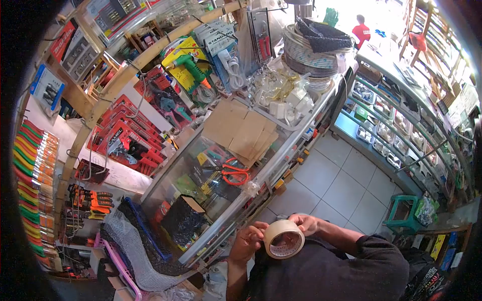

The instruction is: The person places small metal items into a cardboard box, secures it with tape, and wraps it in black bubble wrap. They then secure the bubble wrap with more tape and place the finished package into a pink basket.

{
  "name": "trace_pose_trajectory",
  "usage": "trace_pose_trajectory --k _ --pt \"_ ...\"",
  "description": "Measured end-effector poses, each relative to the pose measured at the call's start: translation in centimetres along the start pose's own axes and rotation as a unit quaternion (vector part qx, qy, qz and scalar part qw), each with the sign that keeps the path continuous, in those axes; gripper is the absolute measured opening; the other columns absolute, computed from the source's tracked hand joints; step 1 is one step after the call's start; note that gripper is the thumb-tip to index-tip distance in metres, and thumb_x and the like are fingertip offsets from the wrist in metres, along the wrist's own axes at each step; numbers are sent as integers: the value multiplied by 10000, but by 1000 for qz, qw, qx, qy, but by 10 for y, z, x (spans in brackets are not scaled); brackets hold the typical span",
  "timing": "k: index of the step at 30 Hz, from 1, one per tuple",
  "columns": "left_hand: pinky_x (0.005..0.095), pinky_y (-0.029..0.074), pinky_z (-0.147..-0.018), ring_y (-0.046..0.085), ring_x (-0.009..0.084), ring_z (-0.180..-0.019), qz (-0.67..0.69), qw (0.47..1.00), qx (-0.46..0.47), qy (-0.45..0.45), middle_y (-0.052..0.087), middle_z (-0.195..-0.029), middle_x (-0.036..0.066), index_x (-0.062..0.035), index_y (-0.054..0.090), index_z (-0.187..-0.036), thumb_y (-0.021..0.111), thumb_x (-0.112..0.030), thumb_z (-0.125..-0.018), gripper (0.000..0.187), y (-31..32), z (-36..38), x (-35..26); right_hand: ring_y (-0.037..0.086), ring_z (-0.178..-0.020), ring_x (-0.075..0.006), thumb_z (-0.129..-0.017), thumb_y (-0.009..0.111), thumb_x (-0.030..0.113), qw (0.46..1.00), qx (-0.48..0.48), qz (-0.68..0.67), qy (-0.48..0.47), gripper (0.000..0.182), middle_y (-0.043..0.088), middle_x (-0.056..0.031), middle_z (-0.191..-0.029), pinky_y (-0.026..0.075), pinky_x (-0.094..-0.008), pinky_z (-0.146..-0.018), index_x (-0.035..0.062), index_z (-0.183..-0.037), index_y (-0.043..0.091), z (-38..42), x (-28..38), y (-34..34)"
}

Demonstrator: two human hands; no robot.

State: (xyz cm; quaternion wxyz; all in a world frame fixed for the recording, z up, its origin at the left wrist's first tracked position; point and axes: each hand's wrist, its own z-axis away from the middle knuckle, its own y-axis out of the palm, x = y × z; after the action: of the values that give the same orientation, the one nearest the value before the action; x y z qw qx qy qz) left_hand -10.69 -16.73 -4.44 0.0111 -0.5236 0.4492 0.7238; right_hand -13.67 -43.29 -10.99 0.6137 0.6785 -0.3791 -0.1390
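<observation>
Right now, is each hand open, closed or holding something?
Left hand: fingertips at the tape roll; grip unclear.
Right hand: closed on the roll's edge.

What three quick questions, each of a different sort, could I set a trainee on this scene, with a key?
1. Multiple choice: what is held between the left hand and the right hand?
A) a screwdriver
B) a roll of tape
C) a coil of cable

2. True or false: the orange-handled scissors lie on the glass counter.

3. Fill in the colour: the stool on the tiled floor is ____.

Key: 1 B; 2 true; 3 green.
</observation>
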Motion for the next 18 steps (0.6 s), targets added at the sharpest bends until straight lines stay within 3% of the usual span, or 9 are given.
trace_pose_trajectory --k 3,6,9,11,16,18 --pt "378 500 -992 641 206 -1115 -36 999 -4 17 599 -1299 146 -59 669 -976 797 -167 -919 177 -4 0 0 683 -955 -255 -911 762 181 998 27 -59 -16 258 719 -114 -999 531 -432 -929 -39 -1023 688 -1 -15 -14" --pt "393 502 -1000 656 226 -1108 -122 989 -24 81 630 -1269 157 -61 662 -981 744 -106 -953 97 2 -7 -4 690 -1039 -222 -938 724 187 992 84 -94 -10 347 723 -107 -1121 529 -395 -947 -41 -1192 665 -4 -27 -26" --pt "421 501 -1010 674 262 -1114 -190 967 -63 156 678 -1212 162 -53 638 -1002 699 -83 -979 71 20 -10 -9 682 -1115 -246 -940 710 172 993 75 -91 -1 344 707 -119 -1199 510 -428 -1025 -31 -1213 657 -13 -34 -23" --pt "437 491 -1028 684 281 -1126 -195 963 -84 165 715 -1154 156 -47 616 -1014 676 -80 -990 73 26 -6 -11 639 -1228 -262 -932 713 183 988 52 -139 44 467 675 -136 -1295 456 -463 -1109 -26 -1333 594 -6 -33 -44" --pt "448 479 -1043 712 287 -1094 -461 847 -122 234 751 -1042 157 -45 574 -1012 627 -50 -996 55 26 1 -13 587 -1298 -252 -976 652 156 986 -74 -77 127 517 608 -152 -1405 462 -421 -1098 -34 -1438 518 -19 -12 -14" --pt "464 487 -1032 726 297 -1048 -524 804 -131 251 752 -1051 168 -48 562 -1007 612 -39 -997 51 35 1 -19 573 -1280 -215 -1067 549 265 959 -124 207 151 457 611 -128 -1394 442 -377 -1097 -32 -1414 544 -30 2 -6"
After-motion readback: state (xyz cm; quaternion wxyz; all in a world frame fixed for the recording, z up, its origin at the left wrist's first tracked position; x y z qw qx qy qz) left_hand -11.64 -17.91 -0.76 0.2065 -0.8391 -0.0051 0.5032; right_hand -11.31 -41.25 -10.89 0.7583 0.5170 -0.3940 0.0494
